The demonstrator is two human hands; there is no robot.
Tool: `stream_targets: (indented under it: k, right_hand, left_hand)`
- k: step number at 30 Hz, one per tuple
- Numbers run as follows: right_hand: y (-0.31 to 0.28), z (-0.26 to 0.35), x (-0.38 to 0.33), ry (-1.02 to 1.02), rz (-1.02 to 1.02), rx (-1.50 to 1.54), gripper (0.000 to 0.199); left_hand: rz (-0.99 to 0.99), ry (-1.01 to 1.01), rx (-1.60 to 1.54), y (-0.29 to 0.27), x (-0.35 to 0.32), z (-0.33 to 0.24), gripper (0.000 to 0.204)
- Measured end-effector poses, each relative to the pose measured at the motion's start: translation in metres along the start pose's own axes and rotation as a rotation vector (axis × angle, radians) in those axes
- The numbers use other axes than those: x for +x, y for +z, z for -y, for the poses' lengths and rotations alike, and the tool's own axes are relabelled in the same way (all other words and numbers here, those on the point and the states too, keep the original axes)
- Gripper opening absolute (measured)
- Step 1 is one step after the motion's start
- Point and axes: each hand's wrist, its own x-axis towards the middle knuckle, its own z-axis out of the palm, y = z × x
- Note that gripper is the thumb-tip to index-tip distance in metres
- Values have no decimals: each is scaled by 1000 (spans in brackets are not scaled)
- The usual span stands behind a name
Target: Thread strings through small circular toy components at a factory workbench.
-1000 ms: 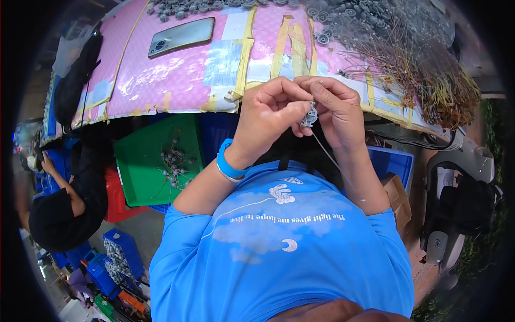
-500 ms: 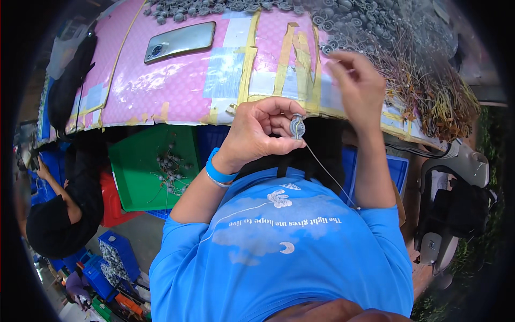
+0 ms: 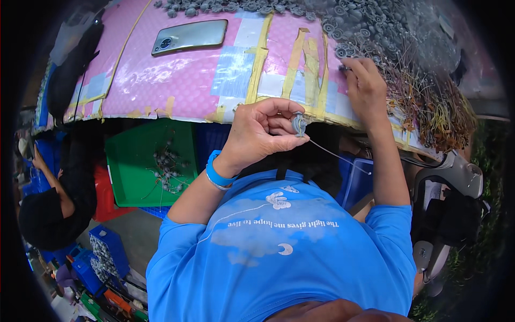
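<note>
My left hand [image 3: 256, 129] pinches a small grey round plastic part [image 3: 299, 124], shaped like a spool, between thumb and fingers just off the table's near edge. A thin pale cord [image 3: 339, 157] trails from that part to the right, ending in a small light tip. Over the table's right side, my right hand [image 3: 368, 88] has its thumb and fingertips together on a small dark grey piece [image 3: 343, 68], mostly hidden by the fingers. Beside it lie a heap of grey round plastic parts [image 3: 370, 27] and a bundle of thin wires with brown and yellow ends [image 3: 434, 107].
A phone [image 3: 190, 37] lies on the pink, tape-patched table [image 3: 155, 86]. Below the edge, a green bin [image 3: 126, 172] holds several corded grey parts; a blue bin [image 3: 357, 180] stands to the right. At the left is another person in dark clothes [image 3: 45, 214].
My right hand has moved slightly right and down, its fingers closing on a small dark piece by the heap. The grey part in my left hand has turned, and its cord swings up and right.
</note>
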Motion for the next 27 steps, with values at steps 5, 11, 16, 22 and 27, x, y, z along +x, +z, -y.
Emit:
stream_targets:
  k: [5,11,16,22,27]
  right_hand:
    - [-5,-9,-18,-216,-44,12,26]
    - [-23,23,-19,43,43,-149,19]
    - [-16,26,-27,23,140,-85,18]
    - [-1,28,-20,-35,54,51,16]
    - [2,14,-26,-205,-18,116,23]
  left_hand:
    - [-62,58,2,6,-4,4,43]
    - [-112,109,90,16,-7,6,42]
    - [-136,116,109,20,-12,9,41]
    - [-125,80,136,24,-16,7,46]
    - [-152,134,107,23,-18,8,40]
